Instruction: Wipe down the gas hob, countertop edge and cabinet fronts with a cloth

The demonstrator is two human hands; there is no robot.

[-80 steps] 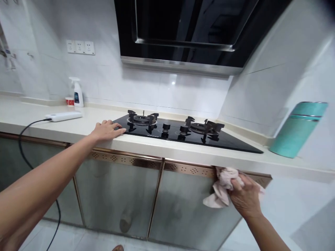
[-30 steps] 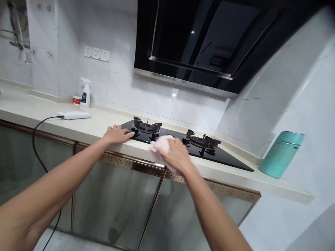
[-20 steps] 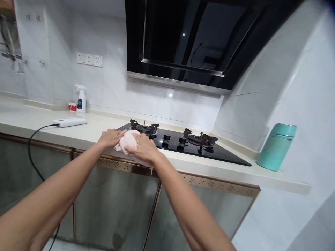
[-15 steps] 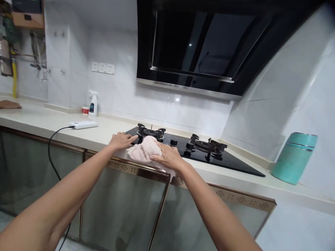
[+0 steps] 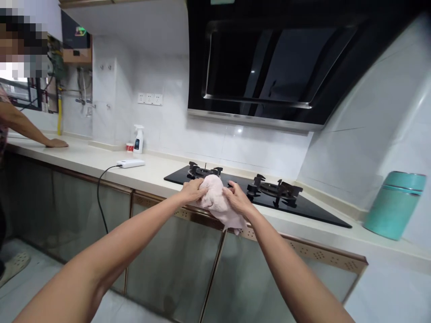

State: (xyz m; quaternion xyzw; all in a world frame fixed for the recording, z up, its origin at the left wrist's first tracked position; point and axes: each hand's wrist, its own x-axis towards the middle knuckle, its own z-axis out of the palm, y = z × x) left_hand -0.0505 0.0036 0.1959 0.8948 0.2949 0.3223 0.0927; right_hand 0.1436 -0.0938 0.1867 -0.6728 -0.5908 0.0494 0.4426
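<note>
A crumpled pale pink cloth (image 5: 217, 197) is bunched at the counter's front edge, just before the black gas stove (image 5: 232, 176). My left hand (image 5: 193, 190) is closed on the cloth's left side. Opposite it, my right hand (image 5: 238, 198) grips the right side, with the thumb against the fabric. Part of the cloth hangs down over the edge below my right hand. The left burner (image 5: 204, 172) stands behind the cloth, and the right burner (image 5: 278, 190) lies beyond my right hand.
A range hood (image 5: 259, 67) overhangs the stove. A teal canister (image 5: 395, 206) stands at the right. Along the counter (image 5: 87, 157) are a white device (image 5: 131, 163) with a black cable, a spray bottle (image 5: 138, 140) and a red-and-white tub (image 5: 129, 147). Another person's hand (image 5: 57, 143) rests far left.
My left hand has moved from the stove's front left edge onto the cloth. The cloth has shifted right and is bunched between both hands. The view has turned left, bringing another person into sight.
</note>
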